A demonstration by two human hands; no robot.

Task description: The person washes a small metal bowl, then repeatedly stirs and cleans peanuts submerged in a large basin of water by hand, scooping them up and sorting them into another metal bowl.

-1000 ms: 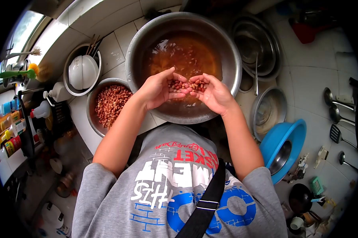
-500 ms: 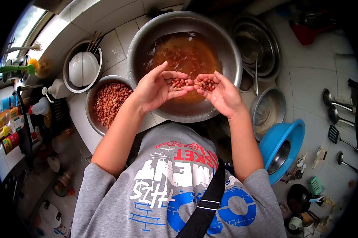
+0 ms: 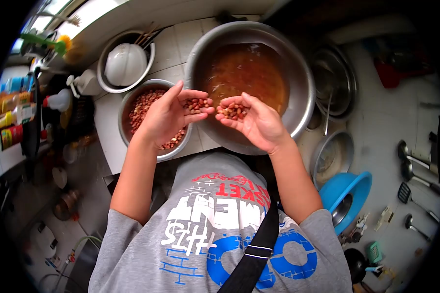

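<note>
My left hand (image 3: 165,116) is cupped around a small heap of reddish-brown peanuts (image 3: 197,105), over the gap between the two basins. Cupped likewise, my right hand (image 3: 260,124) holds more peanuts (image 3: 234,111) above the near left part of the large metal basin (image 3: 300,105). The fingertips of the two hands almost meet. Brownish-orange water (image 3: 251,73) fills the bottom of that basin. Partly behind my left hand and wrist is a smaller metal bowl (image 3: 123,122), full of peanuts (image 3: 141,106).
A metal bowl with a white bowl (image 3: 126,64) inside stands at the upper left. Stacked metal pans (image 3: 344,83), a shallow metal bowl (image 3: 333,156) and a blue basin (image 3: 359,188) are on the right. Bottles (image 3: 22,115) line the left; ladles (image 3: 410,171) lie at far right.
Both hands, still cupping peanuts, have shifted left relative to the basins, away from over the water and towards the peanut bowl. The camera view has turned somewhat, too.
</note>
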